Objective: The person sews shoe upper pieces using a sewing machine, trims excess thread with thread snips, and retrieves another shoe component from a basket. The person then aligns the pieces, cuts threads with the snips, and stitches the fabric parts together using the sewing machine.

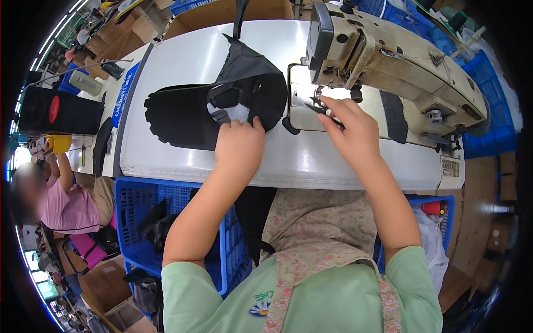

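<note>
A black sewn fabric piece lies on the white table, with a curved panel, a grey-white patch and a strap running off the far edge. My left hand rests at its near edge, fingers curled onto the fabric by the patch. Held in my right hand is a small pair of dark thread snips, blades pointing left. They are just beside the needle area of the sewing machine, over its metal plate. Part of the snips is hidden by my fingers.
Blue plastic crates stand below the table's front edge, left and right; the left one holds dark pieces. Another blue crate is right of the machine. A black box stands at the left, and a person in pink sits beyond.
</note>
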Demonstrator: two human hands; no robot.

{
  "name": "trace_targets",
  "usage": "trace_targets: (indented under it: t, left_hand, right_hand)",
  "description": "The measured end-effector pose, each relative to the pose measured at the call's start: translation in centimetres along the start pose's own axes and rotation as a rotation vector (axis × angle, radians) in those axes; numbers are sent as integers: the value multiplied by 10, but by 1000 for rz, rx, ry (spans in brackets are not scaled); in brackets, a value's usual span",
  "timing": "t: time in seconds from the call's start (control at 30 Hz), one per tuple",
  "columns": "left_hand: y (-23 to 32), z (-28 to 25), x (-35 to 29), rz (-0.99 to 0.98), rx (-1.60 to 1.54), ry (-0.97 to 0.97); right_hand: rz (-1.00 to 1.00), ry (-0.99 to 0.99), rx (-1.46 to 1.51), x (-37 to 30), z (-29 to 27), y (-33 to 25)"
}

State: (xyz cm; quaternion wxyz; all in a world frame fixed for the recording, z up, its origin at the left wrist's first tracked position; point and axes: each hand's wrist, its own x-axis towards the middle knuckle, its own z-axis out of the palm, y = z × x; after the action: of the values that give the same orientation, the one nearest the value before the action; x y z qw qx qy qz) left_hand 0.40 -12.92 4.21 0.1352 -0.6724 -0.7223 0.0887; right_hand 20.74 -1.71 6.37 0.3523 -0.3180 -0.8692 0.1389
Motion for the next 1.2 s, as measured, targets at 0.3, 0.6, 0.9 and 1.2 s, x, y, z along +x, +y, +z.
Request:
trace_targets:
  t: [0.3, 0.6, 0.9, 1.2]
  left_hand:
    - [-11, -1, -21, 41, -40, 92]
    - [-14, -4, -29, 73, -74, 124]
    - [-12, -8, -40, 71, -103, 124]
    - [15, -22, -77, 40, -421, 247]
  right_hand:
    - [-240, 140, -112, 17, 18, -14]
    - [-385, 177, -68, 31, 23, -23]
    - [-459, 176, -3, 29, 20, -28]
    - [136, -16, 566, -32, 37, -56]
